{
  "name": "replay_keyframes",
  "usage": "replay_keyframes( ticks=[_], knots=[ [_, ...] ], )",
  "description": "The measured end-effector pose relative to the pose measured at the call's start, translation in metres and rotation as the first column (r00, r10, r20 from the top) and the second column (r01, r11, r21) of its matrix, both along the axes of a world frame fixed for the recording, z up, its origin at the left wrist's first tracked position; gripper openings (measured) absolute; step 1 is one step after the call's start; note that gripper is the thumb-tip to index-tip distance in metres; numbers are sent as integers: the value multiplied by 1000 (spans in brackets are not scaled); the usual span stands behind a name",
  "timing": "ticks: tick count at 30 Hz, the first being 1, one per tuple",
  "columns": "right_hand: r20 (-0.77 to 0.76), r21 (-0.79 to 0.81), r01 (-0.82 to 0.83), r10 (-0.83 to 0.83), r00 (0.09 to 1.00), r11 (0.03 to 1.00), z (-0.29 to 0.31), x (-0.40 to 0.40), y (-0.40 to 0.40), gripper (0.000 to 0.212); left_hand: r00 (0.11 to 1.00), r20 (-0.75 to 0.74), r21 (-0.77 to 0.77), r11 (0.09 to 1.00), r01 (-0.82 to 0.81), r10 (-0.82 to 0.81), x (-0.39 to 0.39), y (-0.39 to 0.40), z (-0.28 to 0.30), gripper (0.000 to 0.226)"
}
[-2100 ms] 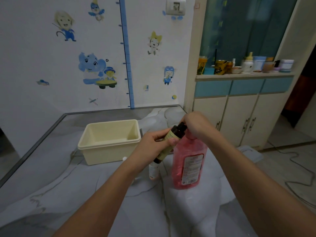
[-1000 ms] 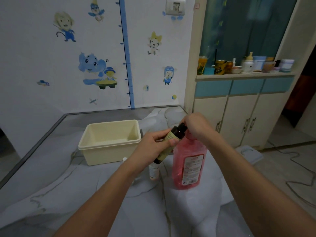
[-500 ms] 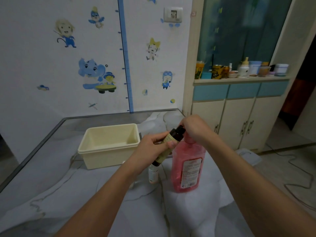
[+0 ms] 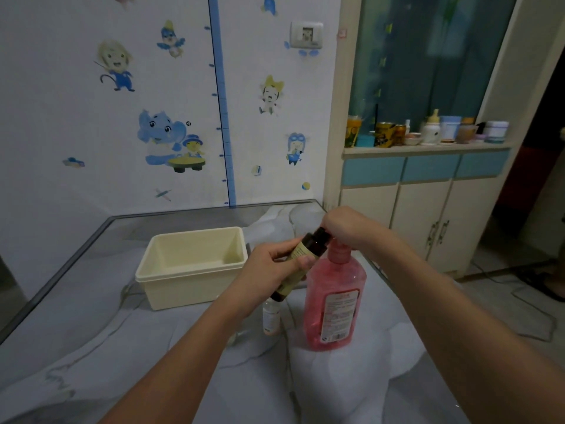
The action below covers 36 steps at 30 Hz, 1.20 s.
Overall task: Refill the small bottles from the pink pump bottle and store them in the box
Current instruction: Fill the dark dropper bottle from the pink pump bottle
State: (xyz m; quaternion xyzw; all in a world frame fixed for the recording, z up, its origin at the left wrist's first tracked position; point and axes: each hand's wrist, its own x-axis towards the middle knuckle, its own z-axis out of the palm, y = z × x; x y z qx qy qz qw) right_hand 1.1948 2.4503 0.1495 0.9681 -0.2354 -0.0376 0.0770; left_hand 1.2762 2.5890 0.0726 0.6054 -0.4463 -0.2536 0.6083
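The pink pump bottle (image 4: 334,301) stands upright on the marbled table. My right hand (image 4: 348,229) is closed over its pump head, which is hidden. My left hand (image 4: 272,270) holds a small dark brown bottle (image 4: 302,255) with a beige label, tilted, its neck up against the pump under my right hand. A second small bottle (image 4: 270,319), pale with a light label, stands on the table just left of the pink bottle, partly behind my left wrist. The cream plastic box (image 4: 189,289) sits to the left with nothing visible inside.
The table (image 4: 91,347) meets a wall with cartoon stickers at the back; its metal edge runs along the left. A cabinet (image 4: 422,215) with jars and cans on its ledge stands to the right, beyond the table's right edge. A cable lies on the floor.
Both hands and the bottles keep the same pose. The view has tilted upward a little, so everything sits slightly lower in the frame.
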Motion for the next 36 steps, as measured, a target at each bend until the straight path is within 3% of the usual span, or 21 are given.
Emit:
replay_keyframes(
  ticks=[4, 14, 23, 27, 32, 36],
  knots=[
    [27, -78, 61, -59, 998, 995, -17, 4, 2, 17, 999, -34, -2, 1000, 10, -11, -4, 1, -3, 39],
    [55, 54, 9, -12, 998, 999, -5, 6, -8, 27, 1000, -4, -8, 1000, 4, -4, -1, 0, -1, 35],
    [-7, -12, 109, -109, 994, 994, -21, 10, -4, 26, 1000, 1, 1, 1000, 4, -4, -2, 1, -5, 37],
    [48, -42, 72, -70, 996, 997, -23, 6, -4, 24, 1000, -11, -3, 1000, -4, 4, -2, 0, -7, 37],
    [21, 96, 55, -57, 998, 994, -4, 10, -9, 28, 1000, -12, -13, 1000, 10, -10, -1, -1, -1, 34],
    [53, -17, 23, -22, 998, 1000, -6, 9, -5, 23, 1000, -3, -3, 1000, 2, -2, 1, -1, -1, 37]
  ],
)
